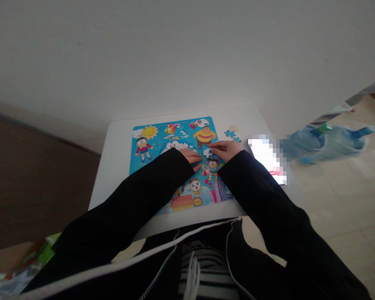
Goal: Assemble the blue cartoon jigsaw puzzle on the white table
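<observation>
A blue cartoon jigsaw puzzle (156, 143) lies on a white table, much of its picture filled in. My left hand (192, 157) rests flat on the puzzle's middle, fingers stretched out, the sleeve covering part of the picture. Just right of it, my right hand (227, 149) has thumb and fingers closed at a small white-and-blue puzzle piece (207, 153), which sits over the board below the figure in the yellow shirt. Several loose puzzle pieces (231, 134) lie on the table beyond my right hand.
Right of the puzzle on the white table (104, 175) is a phone with a bright screen (265, 158). A wall rises behind the table. Large plastic water bottles (331, 143) stand on the tiled floor at right. A white cord (128, 264) crosses in front of my body.
</observation>
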Demonstrator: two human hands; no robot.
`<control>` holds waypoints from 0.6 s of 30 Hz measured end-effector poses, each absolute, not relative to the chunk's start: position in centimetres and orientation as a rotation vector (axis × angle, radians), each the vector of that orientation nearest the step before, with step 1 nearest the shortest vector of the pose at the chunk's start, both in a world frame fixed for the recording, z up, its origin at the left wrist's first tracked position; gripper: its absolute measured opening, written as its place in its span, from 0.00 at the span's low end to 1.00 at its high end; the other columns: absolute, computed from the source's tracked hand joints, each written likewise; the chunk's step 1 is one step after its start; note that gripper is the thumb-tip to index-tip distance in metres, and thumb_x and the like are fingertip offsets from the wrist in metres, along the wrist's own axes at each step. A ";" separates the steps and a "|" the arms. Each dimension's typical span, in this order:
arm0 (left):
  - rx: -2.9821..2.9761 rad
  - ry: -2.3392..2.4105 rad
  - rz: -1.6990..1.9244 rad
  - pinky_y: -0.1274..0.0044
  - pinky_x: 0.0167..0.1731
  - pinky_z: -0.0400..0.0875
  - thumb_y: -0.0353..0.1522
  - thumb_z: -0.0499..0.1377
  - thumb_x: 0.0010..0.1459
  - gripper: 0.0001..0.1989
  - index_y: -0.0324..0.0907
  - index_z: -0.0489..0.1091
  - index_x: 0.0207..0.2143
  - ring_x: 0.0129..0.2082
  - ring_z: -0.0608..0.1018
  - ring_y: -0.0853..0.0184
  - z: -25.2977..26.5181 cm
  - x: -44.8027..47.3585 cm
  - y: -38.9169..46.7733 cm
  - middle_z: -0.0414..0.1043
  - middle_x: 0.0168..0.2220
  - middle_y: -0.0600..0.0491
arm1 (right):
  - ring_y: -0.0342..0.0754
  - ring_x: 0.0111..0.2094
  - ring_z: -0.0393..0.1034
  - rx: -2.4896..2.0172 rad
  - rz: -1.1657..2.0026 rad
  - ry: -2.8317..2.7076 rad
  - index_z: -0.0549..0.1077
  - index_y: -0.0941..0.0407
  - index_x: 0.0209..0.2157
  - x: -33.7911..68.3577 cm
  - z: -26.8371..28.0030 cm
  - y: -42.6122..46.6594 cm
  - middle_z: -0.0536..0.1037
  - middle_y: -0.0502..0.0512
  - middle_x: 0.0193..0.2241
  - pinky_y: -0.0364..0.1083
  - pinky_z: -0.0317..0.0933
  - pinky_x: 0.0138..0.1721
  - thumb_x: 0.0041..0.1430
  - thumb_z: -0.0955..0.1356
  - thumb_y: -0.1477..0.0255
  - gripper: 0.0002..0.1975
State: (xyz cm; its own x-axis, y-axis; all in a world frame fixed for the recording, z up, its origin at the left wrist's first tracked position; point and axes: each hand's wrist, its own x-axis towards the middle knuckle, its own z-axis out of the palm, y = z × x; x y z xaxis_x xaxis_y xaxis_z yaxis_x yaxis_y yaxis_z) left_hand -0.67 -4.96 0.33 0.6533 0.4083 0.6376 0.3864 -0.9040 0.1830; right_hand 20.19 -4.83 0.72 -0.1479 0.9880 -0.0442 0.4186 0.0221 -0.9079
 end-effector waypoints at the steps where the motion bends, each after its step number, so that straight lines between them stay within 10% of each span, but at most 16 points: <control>1: 2.831 0.672 1.108 0.79 0.25 0.70 0.36 0.56 0.54 0.09 0.40 0.73 0.32 0.24 0.75 0.71 0.0 -0.6 -4.9 0.76 0.30 0.52 | 0.46 0.30 0.74 -1.460 1.107 -1.665 0.76 0.55 0.34 20.2 0.7 -4.8 0.79 0.52 0.29 0.48 0.69 0.37 0.48 0.68 0.74 0.09; 10: 2.777 0.741 1.033 0.78 0.30 0.70 0.34 0.57 0.54 0.09 0.40 0.73 0.35 0.28 0.74 0.70 0.0 -1.0 -5.3 0.76 0.34 0.51 | 0.46 0.28 0.73 -1.592 0.903 -1.862 0.77 0.54 0.35 20.7 1.8 -5.3 0.79 0.53 0.28 0.46 0.68 0.32 0.50 0.67 0.73 0.10; 18: 2.915 0.755 0.640 0.68 0.47 0.68 0.41 0.51 0.58 0.20 0.41 0.67 0.49 0.52 0.69 0.60 -0.1 -0.8 -5.3 0.67 0.51 0.47 | 0.44 0.33 0.72 -1.621 0.664 -2.101 0.77 0.51 0.36 20.6 2.7 -5.4 0.78 0.52 0.34 0.44 0.65 0.36 0.50 0.68 0.75 0.10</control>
State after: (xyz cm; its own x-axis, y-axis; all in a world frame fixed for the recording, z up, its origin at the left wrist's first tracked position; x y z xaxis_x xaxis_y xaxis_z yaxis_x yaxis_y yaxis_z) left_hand -0.78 -5.31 -0.11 0.7935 0.4769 0.3782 0.4508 -0.8779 0.1613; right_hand 20.65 -5.42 2.70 -0.2449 0.9692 0.0277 0.7774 0.2133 -0.5917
